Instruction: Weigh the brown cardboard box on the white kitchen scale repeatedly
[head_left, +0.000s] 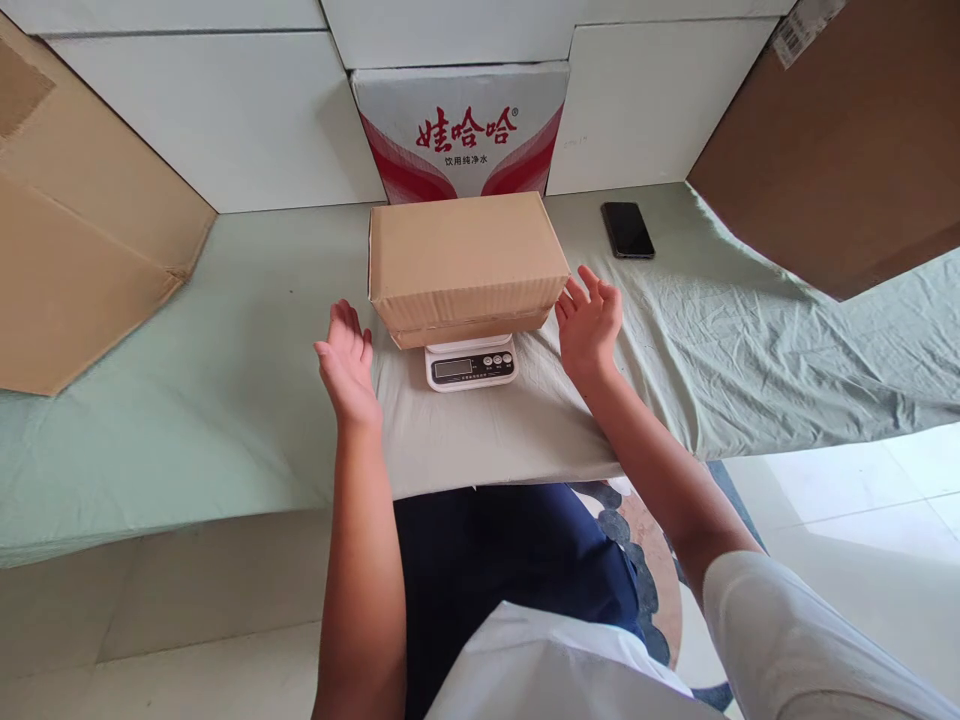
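A closed brown cardboard box point(469, 247) rests on a small white digital kitchen scale point(472, 364), hiding the scale's platform. The scale's display and several buttons show in front of the box, and I cannot read any figure on the display. To the left of the box, my left hand point(346, 365) is held palm inward with its fingers apart, not touching the cardboard. My right hand point(590, 325) is at the box's near right corner, fingers spread and palm turned up. Whether its fingertips touch the box I cannot tell.
A black phone point(628, 230) lies right of the box on the pale green cloth point(255, 330). Behind stands a white and red printed carton point(461, 130) against white panels. Large cardboard pieces flank both sides, left point(97, 220) and right point(847, 150).
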